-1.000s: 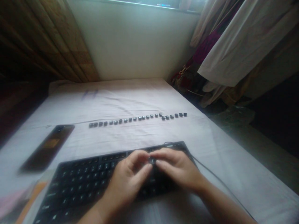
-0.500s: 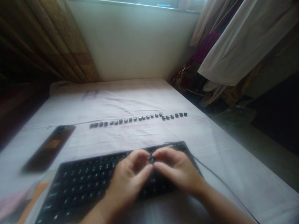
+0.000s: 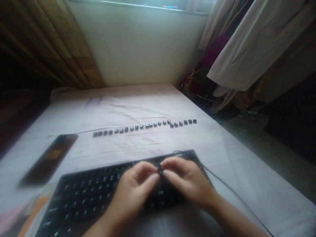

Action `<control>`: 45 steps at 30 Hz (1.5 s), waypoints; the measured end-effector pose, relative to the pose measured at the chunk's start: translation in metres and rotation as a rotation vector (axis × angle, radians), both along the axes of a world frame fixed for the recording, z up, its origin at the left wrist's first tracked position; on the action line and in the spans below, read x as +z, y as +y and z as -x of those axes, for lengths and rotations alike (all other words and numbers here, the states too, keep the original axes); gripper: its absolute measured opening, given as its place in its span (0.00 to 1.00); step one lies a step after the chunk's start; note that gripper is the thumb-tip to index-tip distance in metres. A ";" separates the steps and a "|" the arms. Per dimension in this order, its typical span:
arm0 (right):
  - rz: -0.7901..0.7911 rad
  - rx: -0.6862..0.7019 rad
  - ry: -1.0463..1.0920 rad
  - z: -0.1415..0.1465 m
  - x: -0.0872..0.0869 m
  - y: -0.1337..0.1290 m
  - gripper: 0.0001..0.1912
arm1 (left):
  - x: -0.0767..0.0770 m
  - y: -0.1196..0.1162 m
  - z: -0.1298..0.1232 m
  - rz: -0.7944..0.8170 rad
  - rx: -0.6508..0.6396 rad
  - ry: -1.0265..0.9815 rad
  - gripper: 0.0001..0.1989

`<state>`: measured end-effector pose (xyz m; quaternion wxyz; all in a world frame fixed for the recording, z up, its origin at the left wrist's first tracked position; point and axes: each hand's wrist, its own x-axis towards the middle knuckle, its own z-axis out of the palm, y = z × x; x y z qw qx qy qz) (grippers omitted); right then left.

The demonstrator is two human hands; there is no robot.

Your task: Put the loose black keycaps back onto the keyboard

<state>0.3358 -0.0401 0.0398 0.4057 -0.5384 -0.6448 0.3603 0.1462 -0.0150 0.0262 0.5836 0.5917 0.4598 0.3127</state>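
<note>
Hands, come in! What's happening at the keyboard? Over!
Left hand and right hand over keyboard, small dark piece held between them. Loose keys in a line beyond. Phone at left, apart from both hands.

1. Just below centre frame, the small black plastic keycap (image 3: 160,170) shows a darker face, its pale mark now blurred.
2. The person's bare left hand (image 3: 133,189) has its index fingertip slightly lower.
3. The view has shifted slightly leftward.
</note>
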 end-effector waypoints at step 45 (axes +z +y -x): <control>-0.124 -0.049 -0.484 -0.023 -0.017 0.016 0.07 | -0.008 0.002 0.008 -1.041 -0.223 0.658 0.11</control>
